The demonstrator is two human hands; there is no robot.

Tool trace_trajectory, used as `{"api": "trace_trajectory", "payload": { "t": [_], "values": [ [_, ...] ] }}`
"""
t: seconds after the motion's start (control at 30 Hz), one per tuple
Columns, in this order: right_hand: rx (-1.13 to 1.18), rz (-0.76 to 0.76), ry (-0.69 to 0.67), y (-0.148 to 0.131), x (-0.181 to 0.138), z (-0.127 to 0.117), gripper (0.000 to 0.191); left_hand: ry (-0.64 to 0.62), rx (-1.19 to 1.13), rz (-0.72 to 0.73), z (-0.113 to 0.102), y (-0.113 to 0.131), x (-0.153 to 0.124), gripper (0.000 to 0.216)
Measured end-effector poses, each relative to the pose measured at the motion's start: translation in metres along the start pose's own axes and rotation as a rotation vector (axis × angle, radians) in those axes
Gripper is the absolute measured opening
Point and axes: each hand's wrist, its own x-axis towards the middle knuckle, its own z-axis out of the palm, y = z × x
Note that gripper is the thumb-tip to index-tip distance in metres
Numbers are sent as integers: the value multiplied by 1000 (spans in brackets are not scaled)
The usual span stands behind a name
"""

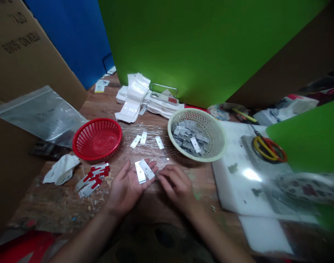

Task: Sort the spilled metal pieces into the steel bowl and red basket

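Note:
My left hand (pixel 127 190) is palm up with its fingers loosely stretched out, holding two small silver metal plates (pixel 147 170) that overlap on the palm and fingers. Each plate is rectangular with a tiny hole. My right hand (pixel 179 186) is close beside the left fingertips. Its fingers are curled into a pinch, and whatever is between them is hidden or too small to make out. Beyond the hands, three more loose plates (pixel 159 142) lie on clear plastic film. Left of my left hand is a loose pile of metal plates with red parts (pixel 92 179).
A red basket (pixel 73 146) stands at left; a cream basket (pixel 223 146) at right holds many grey plates. White packets (pixel 135 95) lie at the back against a green panel (pixel 183 47). Scissors (pixel 265 149) rest on white foam (pixel 229 186). A crumpled white tissue (pixel 61 170) lies at left.

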Motion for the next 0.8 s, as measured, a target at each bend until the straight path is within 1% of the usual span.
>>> {"api": "trace_trajectory", "payload": {
  "t": [0.07, 0.13, 0.2, 0.3, 0.4, 0.47, 0.6, 0.7, 0.8],
  "values": [
    [-11, 61, 40, 11, 4, 2, 14, 14, -1, 4, -1, 1, 0, 56],
    [-94, 110, -4, 20, 13, 6, 20, 30, 0, 9, -2, 2, -1, 57],
    [-235, 164, -102, 25, 25, 11, 27, 39, 0, 19, -3, 3, -2, 58],
    [-478, 244, -289, 24, 46, 19, 35, 40, -2, 25, -4, 6, -2, 59],
    [-632, 293, -389, 21, 67, 28, 34, 66, -3, 40, -7, 8, -2, 57],
    [-655, 313, -402, 20, 78, 33, 31, 81, 1, 53, -9, 9, -2, 56],
    [-631, 338, -397, 19, 95, 39, 33, 95, 2, 65, -12, 12, -1, 53],
    [-569, 366, -374, 19, 103, 38, 33, 110, -4, 79, -13, 14, 0, 52],
    [-450, 392, -339, 19, 103, 33, 32, 135, -16, 98, -14, 17, 2, 49]
  ]
}}
